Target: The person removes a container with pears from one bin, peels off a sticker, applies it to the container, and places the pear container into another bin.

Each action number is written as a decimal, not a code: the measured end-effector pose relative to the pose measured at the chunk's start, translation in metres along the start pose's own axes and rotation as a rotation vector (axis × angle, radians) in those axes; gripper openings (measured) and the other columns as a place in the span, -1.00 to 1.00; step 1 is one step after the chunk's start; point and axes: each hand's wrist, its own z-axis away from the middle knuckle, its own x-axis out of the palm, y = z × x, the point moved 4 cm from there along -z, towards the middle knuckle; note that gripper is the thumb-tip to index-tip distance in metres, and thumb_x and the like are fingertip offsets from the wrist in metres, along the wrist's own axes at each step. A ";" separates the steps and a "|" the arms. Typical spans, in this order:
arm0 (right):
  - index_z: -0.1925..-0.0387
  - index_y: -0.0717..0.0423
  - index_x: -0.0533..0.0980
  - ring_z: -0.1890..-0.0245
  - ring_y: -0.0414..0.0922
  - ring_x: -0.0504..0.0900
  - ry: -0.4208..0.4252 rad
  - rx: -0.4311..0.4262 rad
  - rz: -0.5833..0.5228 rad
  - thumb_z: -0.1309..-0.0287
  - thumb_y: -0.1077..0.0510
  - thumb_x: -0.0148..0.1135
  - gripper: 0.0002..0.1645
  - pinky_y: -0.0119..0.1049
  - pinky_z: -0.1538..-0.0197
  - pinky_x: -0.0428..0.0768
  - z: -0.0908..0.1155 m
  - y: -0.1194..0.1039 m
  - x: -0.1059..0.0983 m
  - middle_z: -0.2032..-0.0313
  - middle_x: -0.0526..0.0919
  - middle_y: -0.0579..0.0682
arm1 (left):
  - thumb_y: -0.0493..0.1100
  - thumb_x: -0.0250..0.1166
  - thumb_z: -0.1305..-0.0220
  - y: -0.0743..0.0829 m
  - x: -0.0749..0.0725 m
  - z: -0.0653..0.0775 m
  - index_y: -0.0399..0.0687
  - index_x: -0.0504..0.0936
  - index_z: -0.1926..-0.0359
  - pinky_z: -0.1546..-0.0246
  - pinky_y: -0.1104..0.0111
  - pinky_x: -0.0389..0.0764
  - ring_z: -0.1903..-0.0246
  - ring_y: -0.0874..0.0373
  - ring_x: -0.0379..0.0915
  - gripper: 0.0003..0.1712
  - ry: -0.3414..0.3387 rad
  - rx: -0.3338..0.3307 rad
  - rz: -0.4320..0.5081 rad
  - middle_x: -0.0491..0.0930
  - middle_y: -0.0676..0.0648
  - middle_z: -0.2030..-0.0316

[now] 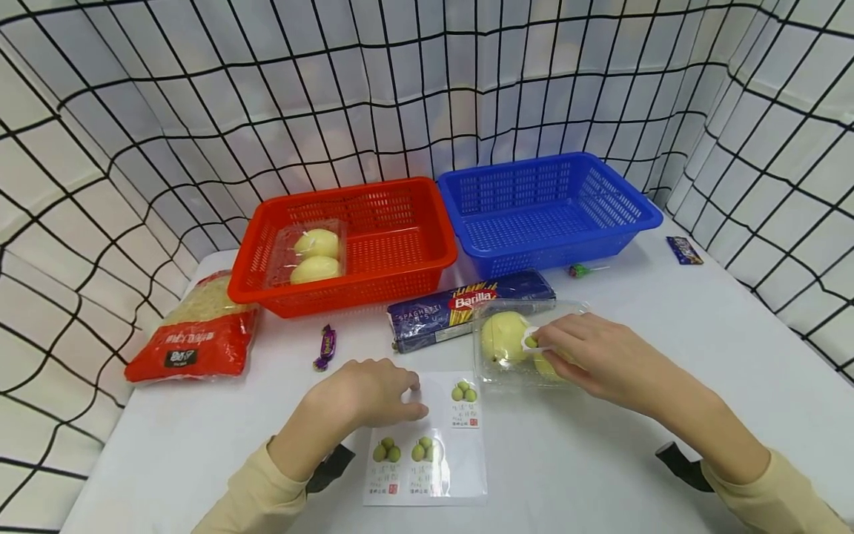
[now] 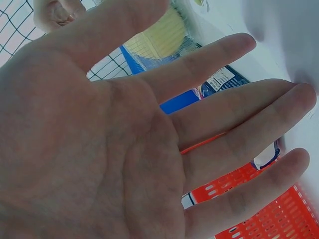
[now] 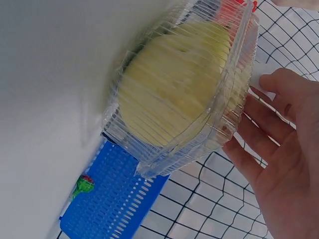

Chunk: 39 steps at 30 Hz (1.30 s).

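My right hand [image 1: 594, 352] pinches a small white sticker [image 1: 529, 340] with a green-fruit print, at the lid of a clear plastic clamshell box [image 1: 485, 367]. Two pale yellow fruits [image 1: 503, 337] lie inside this box. In the right wrist view the thumb is on the sticker's white edge [image 3: 264, 79], and the other fingers are beside the box's ribbed side. My left hand [image 1: 363, 397] is over the upper left part of a sticker sheet [image 1: 463, 463], its fingers extended in the left wrist view. Three printed fruit stickers [image 1: 425, 463] show on the sheet.
Behind stand a red basket [image 1: 347, 297], holding another clamshell box of pale fruits [image 1: 316, 256], and a blue basket [image 1: 554, 256]. A Barilla spaghetti box [image 1: 440, 315] lies before them. Around are a red-and-clear food bag [image 1: 193, 334], purple candy [image 1: 325, 347], lollipop [image 1: 579, 271] and blue snack packet [image 1: 683, 251].
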 end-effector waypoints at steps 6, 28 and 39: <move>0.10 -0.14 0.63 -0.06 -0.15 0.70 -0.060 0.033 -0.017 -0.21 0.06 0.43 -0.77 -0.14 -0.06 0.74 0.003 -0.001 0.005 0.00 0.73 -0.18 | 0.22 0.34 -0.30 0.001 0.001 -0.001 0.14 0.70 -0.13 -0.02 -0.03 0.60 0.18 0.04 0.54 -0.52 -0.009 0.001 -0.001 0.73 -0.03 0.07; -0.11 -0.19 0.57 -0.23 -0.13 0.54 -0.146 0.196 -0.173 -0.28 -0.15 0.37 -0.58 0.00 -0.32 0.53 0.002 0.009 0.014 -0.14 0.62 -0.21 | 0.19 0.35 -0.31 0.001 0.001 -0.002 0.14 0.70 -0.15 0.01 0.01 0.65 0.21 0.06 0.53 -0.53 -0.026 0.003 0.029 0.74 -0.03 0.08; -0.17 -0.23 0.58 -0.26 -0.14 0.58 -0.178 0.215 -0.210 -0.38 -0.12 0.28 -0.62 0.06 -0.38 0.53 0.009 0.010 0.007 -0.20 0.63 -0.25 | 0.18 0.33 -0.34 0.004 0.000 -0.002 0.12 0.69 -0.15 -0.01 -0.02 0.64 0.23 0.05 0.53 -0.54 -0.008 0.007 0.020 0.74 -0.05 0.08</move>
